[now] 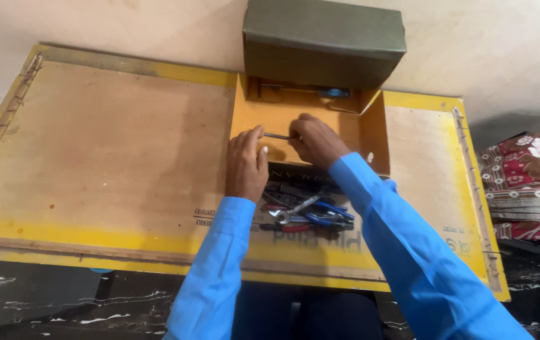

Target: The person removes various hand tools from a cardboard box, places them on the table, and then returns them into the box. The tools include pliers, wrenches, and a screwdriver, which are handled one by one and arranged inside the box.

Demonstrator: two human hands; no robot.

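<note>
Seen from above: both hands over an open cardboard box (370, 135) on a plywood board (106, 151) with yellow edges.

Left hand (246, 165) lying palm down at the front of the box, fingers stretched, thumb tip touching one end of a thin metal rod (277, 136). Not closed around anything; only thumb and perhaps a finger in contact with the rod.

Right hand (316, 141) curled, fingers bent down over the other end of the rod. Seems to pinch it, but fingertips hidden under the knuckles, so hard to tell how tight the hold is.

Rod lying about level between the two hands, just above the orange inner floor of the box, near its middle.

Box lid (323, 41), dark green, raised up at the back against the pale wall (125, 25). Under the lid, at the back of the box, a tool with a blue handle (334, 92), only partly in view.

In front of the box, between the blue sleeves (408, 252), a pile of hand tools: pliers (326, 217) with blue grips, a spanner (295, 208), something red below. Exact number not clear, because the arms cover part of the pile.

At the right edge, beside the board, a folded cloth (525, 182) with red flower pattern. Below the board, dark marbled floor (43, 302).
</note>
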